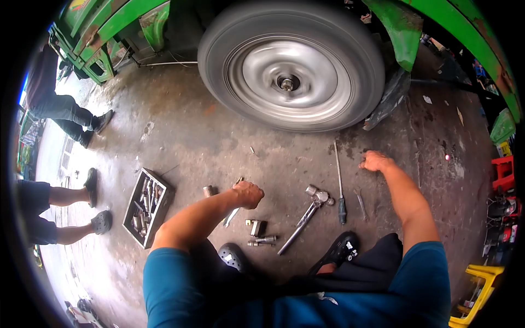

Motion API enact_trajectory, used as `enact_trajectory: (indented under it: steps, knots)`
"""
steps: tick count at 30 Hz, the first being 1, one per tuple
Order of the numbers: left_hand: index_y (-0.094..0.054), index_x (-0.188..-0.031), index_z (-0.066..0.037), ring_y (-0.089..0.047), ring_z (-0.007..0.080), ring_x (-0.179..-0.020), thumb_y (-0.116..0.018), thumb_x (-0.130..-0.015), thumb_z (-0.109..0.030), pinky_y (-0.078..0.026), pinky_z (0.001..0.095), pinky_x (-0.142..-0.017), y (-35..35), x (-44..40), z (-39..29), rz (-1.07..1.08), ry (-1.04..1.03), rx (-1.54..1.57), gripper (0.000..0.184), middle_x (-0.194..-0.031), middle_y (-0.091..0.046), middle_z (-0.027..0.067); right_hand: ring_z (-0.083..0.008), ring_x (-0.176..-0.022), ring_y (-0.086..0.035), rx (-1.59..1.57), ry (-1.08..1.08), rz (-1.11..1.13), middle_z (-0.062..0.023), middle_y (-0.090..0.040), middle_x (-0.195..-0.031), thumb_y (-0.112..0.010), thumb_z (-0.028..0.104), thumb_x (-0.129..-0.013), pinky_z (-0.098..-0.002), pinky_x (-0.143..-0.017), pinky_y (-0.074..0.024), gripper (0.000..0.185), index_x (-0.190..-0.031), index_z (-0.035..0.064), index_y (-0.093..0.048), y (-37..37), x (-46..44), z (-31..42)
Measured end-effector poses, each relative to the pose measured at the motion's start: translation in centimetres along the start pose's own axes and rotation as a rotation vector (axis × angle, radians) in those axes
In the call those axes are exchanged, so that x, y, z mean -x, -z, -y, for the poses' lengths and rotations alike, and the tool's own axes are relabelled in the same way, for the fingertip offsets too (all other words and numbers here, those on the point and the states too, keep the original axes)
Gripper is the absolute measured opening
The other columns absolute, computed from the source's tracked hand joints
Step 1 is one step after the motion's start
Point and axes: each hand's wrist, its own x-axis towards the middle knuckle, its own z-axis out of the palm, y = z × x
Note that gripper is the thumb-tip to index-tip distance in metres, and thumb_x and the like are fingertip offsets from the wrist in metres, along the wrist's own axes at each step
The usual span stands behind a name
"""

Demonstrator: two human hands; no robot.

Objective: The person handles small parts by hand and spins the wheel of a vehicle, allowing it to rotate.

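Observation:
In front of me a grey tyre on a silver wheel [322, 71] is blurred, with the hub at its centre sharper. My left hand [249, 194] is curled into a fist above the floor; whether anything is inside it is hidden. A wrench [232, 217] shows past my left forearm, partly covered by it. My right hand [375, 160] reaches out low beside the tyre, fingers apart and holding nothing visible. Near it lie a long screwdriver [342, 205] and a small wrench [361, 205]. Between my hands rests a hammer [317, 195] crossed with a metal bar [298, 229].
A tray of sockets and tools [155, 236] stands at left. Small metal parts [262, 240] lie near my feet, a metal cylinder [209, 191] by my left forearm. Green bodywork [396, 33] surrounds the wheel. Two people's legs [71, 112] are at left, a yellow frame [484, 270] at lower right.

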Motion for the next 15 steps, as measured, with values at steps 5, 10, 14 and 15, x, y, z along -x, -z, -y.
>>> enact_trajectory:
  steps: [5,10,14,15]
  knots:
    - [-0.065,-0.104,-0.004,-0.063,0.0331,-0.103,-0.051,-0.082,-0.009,-0.052,0.0413,-0.085,-0.09,-0.02,0.07,-0.017,-0.001,0.011,0.027,-0.104,-0.067,0.0171,-0.0299,-0.132,-0.041,-0.019,-0.018,-0.015,-0.0130,-0.046,-0.141,-0.065,0.044,-0.082,-0.0405,-0.108,-0.0341,0.063,-0.134,0.0112,-0.051,-0.93,-1.24,-0.82]
    - [-0.065,-0.104,-0.003,-0.064,0.0331,-0.102,-0.051,-0.082,-0.010,-0.053,0.0411,-0.083,-0.36,-0.29,0.21,-0.016,0.015,0.015,0.027,-0.104,-0.067,0.0176,-0.0303,-0.131,-0.042,0.012,-0.017,-0.012,-0.0134,-0.048,-0.139,-0.065,0.043,-0.082,-0.0407,-0.108,-0.0344,0.061,-0.133,0.0102,-0.053,-0.41,-0.61,-0.41]
    - [-0.065,-0.105,-0.004,-0.064,0.0331,-0.103,-0.052,-0.081,-0.009,-0.053,0.0408,-0.083,-0.15,-0.23,0.20,0.002,0.014,0.023,0.028,-0.106,-0.067,0.0174,-0.0307,-0.131,-0.043,0.013,-0.007,0.002,-0.0138,-0.049,-0.138,-0.064,0.042,-0.083,-0.0406,-0.108,-0.0347,0.060,-0.132,0.0097,-0.054,-0.20,-0.53,-0.17]
    - [-0.066,-0.106,-0.004,-0.064,0.0329,-0.103,-0.052,-0.081,-0.009,-0.053,0.0406,-0.083,-0.20,-0.24,0.16,-0.004,0.017,0.028,0.028,-0.106,-0.067,0.0172,-0.0307,-0.130,-0.043,0.016,-0.006,-0.003,-0.0140,-0.049,-0.138,-0.064,0.042,-0.083,-0.0406,-0.107,-0.0349,0.059,-0.132,0.0096,-0.054,-0.34,-0.73,-0.27]
